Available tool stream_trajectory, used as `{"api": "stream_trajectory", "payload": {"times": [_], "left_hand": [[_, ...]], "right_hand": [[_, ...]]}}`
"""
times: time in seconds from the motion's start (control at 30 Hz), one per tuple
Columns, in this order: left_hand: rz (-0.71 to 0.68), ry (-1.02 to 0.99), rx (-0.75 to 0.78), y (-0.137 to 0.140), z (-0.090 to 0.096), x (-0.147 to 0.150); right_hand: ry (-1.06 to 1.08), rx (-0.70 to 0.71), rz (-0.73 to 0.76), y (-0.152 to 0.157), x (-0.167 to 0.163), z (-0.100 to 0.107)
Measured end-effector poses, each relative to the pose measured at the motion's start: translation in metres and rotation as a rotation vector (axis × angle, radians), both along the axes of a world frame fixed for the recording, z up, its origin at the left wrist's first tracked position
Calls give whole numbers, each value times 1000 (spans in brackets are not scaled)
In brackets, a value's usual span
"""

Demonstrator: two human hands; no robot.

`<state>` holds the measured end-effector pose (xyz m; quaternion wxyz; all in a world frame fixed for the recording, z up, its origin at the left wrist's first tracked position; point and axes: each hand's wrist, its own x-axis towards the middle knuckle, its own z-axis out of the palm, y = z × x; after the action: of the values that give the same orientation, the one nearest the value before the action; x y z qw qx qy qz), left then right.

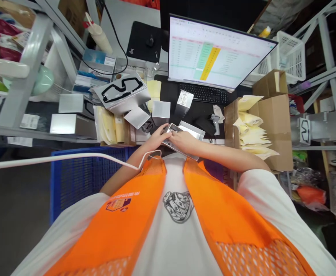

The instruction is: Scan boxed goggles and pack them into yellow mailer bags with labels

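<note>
In the middle of the head view, at the desk's front edge, both my hands are on a small opened silver-grey box (172, 127) held close to my body. My left hand (156, 138) grips its left end, fingers and thumb curled at the edge. My right hand (186, 142) lies over the box with its fingers bent into or onto it, covering most of the contents. Just behind it is another open silver box part (193, 129), perhaps a lid or tray. Nearby stand a small silver box (161, 110) and a box with a white label (185, 100).
A monitor (213, 53) and black keyboard (210, 94) stand behind. Cartons of yellow padded envelopes flank the hands, one right (252, 134), one left (107, 124). Larger silver boxes (124, 92) are stacked left. A blue crate (78, 184) sits below; a white cable (70, 157) crosses left.
</note>
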<state>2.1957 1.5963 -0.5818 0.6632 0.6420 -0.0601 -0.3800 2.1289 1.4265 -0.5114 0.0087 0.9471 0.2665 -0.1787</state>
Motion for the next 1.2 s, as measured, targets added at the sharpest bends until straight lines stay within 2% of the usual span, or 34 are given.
{"api": "stream_trajectory", "payload": {"times": [0.17, 0.27, 0.4, 0.5, 0.57, 0.67, 0.8, 1.0, 1.1, 1.2], "left_hand": [[72, -96, -15, 6, -10, 7], [124, -113, -18, 12, -19, 13], [155, -129, -14, 19, -26, 18], [155, -156, -17, 20, -28, 20], [150, -172, -23, 19, -27, 20], [119, -196, -32, 18, -23, 19], [78, -225, -43, 17, -16, 15], [47, -227, -67, 23, -12, 6], [60, -216, -64, 29, -14, 4], [82, -212, -40, 38, -21, 2]], "right_hand": [[-9, 62, -48, -11, 0, 5], [-90, 178, -161, -22, -5, 14], [-253, 407, -323, -39, -17, 33], [-329, 465, -396, -48, -24, 47], [-300, 424, -418, -49, -25, 50], [-123, 271, -400, -40, -25, 38], [88, 82, -276, -20, -24, 19], [33, 24, -135, -2, -21, 10], [47, -77, -113, 3, -19, -3], [91, -125, -27, 6, -17, -16]]}}
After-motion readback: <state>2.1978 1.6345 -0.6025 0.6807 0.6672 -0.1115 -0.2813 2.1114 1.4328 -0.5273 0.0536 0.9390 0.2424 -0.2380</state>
